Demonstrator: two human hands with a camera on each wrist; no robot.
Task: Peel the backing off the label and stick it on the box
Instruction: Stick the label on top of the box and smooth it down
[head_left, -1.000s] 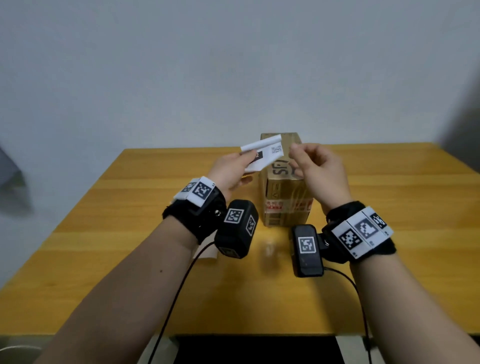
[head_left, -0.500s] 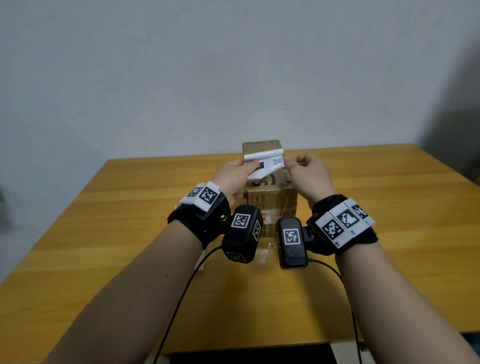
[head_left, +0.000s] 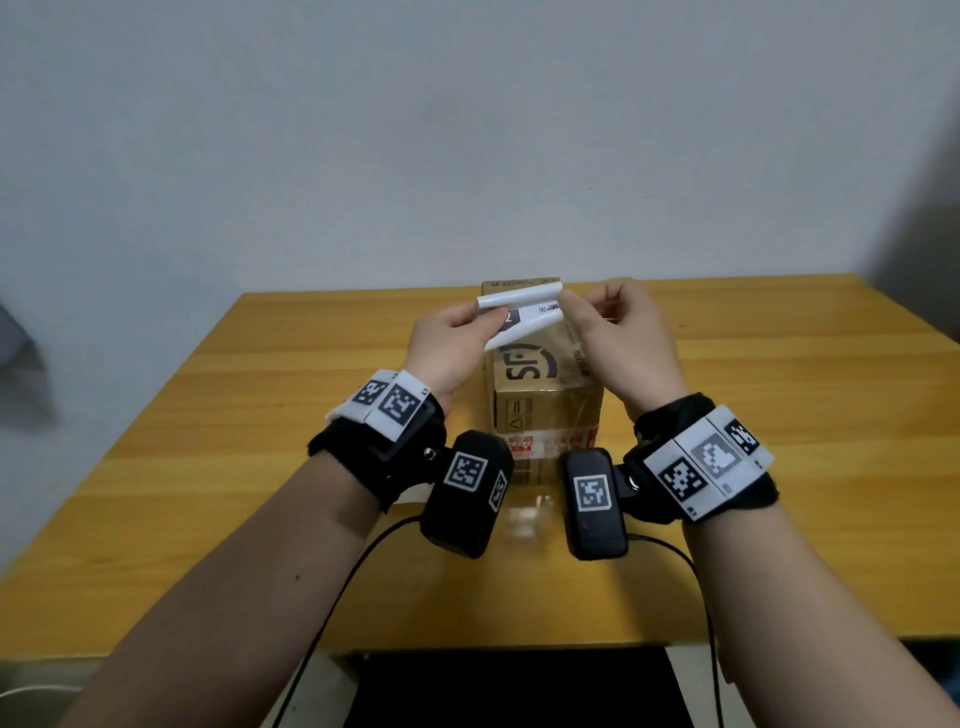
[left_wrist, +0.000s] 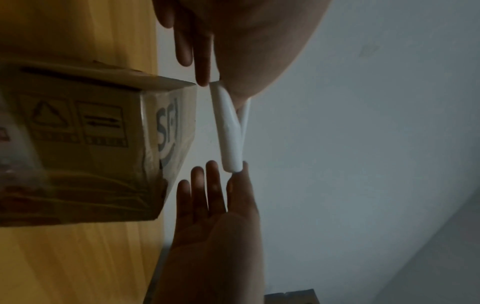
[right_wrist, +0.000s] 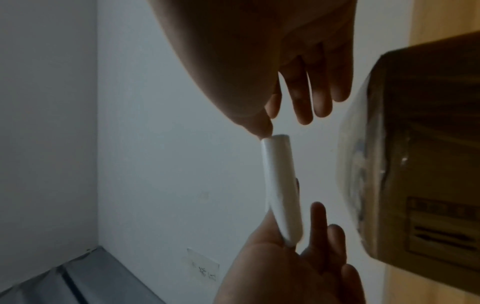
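A brown cardboard box (head_left: 540, 395) with black print and clear tape stands upright mid-table; it also shows as the box (left_wrist: 91, 133) and the box (right_wrist: 428, 144). Just above its top hangs the white label (head_left: 519, 312), split into two layers that gape like a V. My left hand (head_left: 485, 317) pinches its left end, and my right hand (head_left: 569, 306) pinches its right end between thumb and forefinger. In the left wrist view the label (left_wrist: 231, 127) spans from my left hand (left_wrist: 215, 86) to my right hand (left_wrist: 237, 170). The right wrist view shows the curled label (right_wrist: 280, 185) likewise.
The wooden table (head_left: 779, 467) runs to a plain wall close behind the box. A grey object (head_left: 15, 353) sits off the table's left side. Black cables (head_left: 337, 587) hang from both wrist cameras over the near edge.
The two layers of the label have come apart: its upper white layer now curls away from the printed sheet. Both hands stay pinched on its ends above the box.
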